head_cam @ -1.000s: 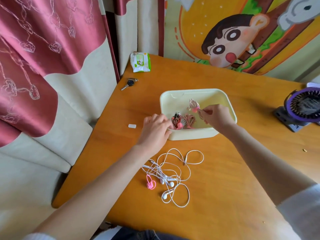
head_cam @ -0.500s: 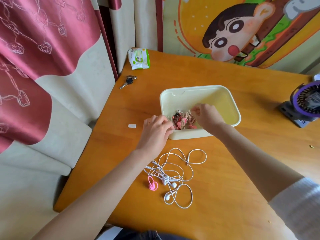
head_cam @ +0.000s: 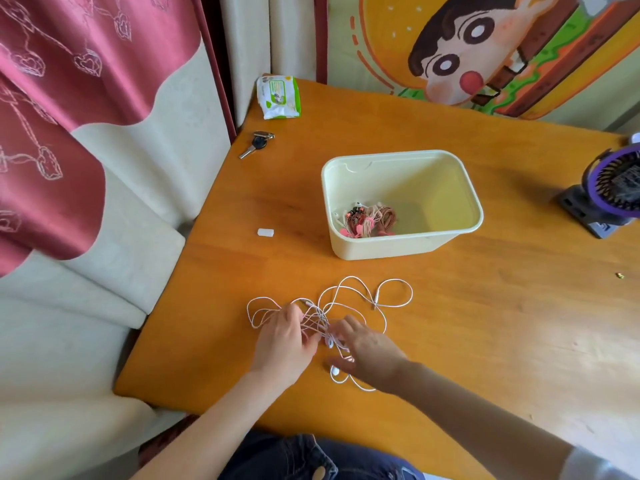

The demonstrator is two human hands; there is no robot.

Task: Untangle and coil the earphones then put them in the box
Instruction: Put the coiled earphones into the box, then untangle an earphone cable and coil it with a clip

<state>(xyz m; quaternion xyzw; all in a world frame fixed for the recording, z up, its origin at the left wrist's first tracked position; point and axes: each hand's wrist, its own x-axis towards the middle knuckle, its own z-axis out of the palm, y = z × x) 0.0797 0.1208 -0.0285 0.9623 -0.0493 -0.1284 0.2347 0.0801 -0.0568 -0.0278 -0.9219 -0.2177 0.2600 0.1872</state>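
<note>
The white earphones (head_cam: 322, 318) are a tangle at lower middle of frame, below the box (head_cam: 381, 244), left hand (head_cam: 287, 339) pinching strands, right hand (head_cam: 369, 349) resting loose-fingered on top; featherlight, floppy, snag-prone cord, so I'd grab near the buds.

White earphones (head_cam: 320, 315) tangled, sprawled flat near cream box (head_cam: 381, 245); coiled pink-brown earphones (head_cam: 370, 220) inside, left end

Stretched forward on bare forearms, with left hand (head_cam: 287, 342) palm-down, fingers curled, and right hand (head_cam: 372, 353) close beside it, fingers spread.
</note>
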